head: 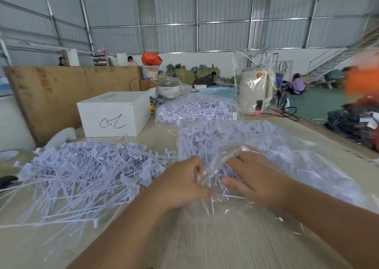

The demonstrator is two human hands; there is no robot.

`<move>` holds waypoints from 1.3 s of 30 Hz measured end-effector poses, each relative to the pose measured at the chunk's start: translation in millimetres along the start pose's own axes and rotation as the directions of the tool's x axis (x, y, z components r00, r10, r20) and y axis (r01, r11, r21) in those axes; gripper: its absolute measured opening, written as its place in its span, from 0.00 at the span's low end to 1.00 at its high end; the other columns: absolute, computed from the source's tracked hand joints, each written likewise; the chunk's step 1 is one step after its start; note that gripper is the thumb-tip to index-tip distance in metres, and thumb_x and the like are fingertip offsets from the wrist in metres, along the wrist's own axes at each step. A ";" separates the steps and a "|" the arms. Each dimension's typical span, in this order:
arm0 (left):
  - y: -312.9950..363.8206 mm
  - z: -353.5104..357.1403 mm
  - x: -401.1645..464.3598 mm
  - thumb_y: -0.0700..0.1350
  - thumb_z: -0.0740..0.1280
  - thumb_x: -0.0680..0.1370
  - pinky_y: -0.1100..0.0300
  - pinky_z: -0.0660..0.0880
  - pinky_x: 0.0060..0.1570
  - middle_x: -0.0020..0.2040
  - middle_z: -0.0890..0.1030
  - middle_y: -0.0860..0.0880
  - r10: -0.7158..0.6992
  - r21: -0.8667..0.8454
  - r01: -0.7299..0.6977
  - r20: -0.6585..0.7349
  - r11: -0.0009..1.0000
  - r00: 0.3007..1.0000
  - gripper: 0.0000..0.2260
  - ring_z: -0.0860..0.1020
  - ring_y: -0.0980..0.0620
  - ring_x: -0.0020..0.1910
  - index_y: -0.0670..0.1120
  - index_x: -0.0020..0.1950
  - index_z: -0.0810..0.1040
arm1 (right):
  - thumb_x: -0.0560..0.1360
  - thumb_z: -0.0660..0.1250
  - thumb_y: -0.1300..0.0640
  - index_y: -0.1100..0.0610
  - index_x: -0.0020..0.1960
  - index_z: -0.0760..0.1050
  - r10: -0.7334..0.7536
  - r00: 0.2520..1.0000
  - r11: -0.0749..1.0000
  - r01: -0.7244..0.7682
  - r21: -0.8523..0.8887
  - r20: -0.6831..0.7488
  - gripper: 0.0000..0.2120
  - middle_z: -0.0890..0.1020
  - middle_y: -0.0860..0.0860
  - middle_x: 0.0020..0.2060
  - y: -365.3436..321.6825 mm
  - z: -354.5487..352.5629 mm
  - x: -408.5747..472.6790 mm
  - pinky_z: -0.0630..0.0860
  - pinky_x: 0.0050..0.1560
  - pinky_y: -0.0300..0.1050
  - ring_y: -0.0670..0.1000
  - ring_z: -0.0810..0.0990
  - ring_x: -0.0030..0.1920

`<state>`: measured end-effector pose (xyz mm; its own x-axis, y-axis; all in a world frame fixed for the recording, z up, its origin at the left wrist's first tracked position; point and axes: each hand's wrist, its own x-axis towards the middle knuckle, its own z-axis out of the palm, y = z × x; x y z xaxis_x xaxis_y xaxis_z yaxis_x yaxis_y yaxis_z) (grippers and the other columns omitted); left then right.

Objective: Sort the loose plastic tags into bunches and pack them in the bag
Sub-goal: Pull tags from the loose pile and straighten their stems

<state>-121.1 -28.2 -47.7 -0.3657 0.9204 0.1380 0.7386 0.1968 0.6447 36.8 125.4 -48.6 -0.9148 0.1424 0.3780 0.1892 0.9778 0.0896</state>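
Tags (82, 172) heaped left, white box (114, 113) behind

Loose tags (86, 178): pale lilac-white plastic tags with long thin stems and small flat heads, lying in a wide tangled heap on the worktop, just left of the near bag.
Near bag (287, 166): clear, crinkled plastic, lying flat, stuffed with bunched tags; its mouth was gathered at the near-left edge, where stems poked out.
Far bag (196, 109): a second clear bag full of the same tags, lying just behind the near bag.
Upright bag (254, 63): clear plastic, standing beyond the far bag, to the near bag's far side.
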 end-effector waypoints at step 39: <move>25.7 33.0 -2.3 0.48 0.69 0.78 0.72 0.67 0.34 0.29 0.76 0.62 0.208 -0.069 -0.199 0.453 0.978 0.867 0.04 0.71 0.67 0.29 0.50 0.47 0.81 | 0.78 0.61 0.62 0.54 0.57 0.70 0.453 0.845 0.891 -0.425 -0.158 0.283 0.09 0.66 0.42 0.35 -0.3 0.6 11.7 0.60 0.42 0.30 0.47 0.77 0.47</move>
<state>-82.6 -14.1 -56.3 0.0933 0.9918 -0.0869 0.7558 -0.0137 0.6547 25.8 126.9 -44.7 -0.7885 0.6070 0.0992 0.6138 0.7868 0.0645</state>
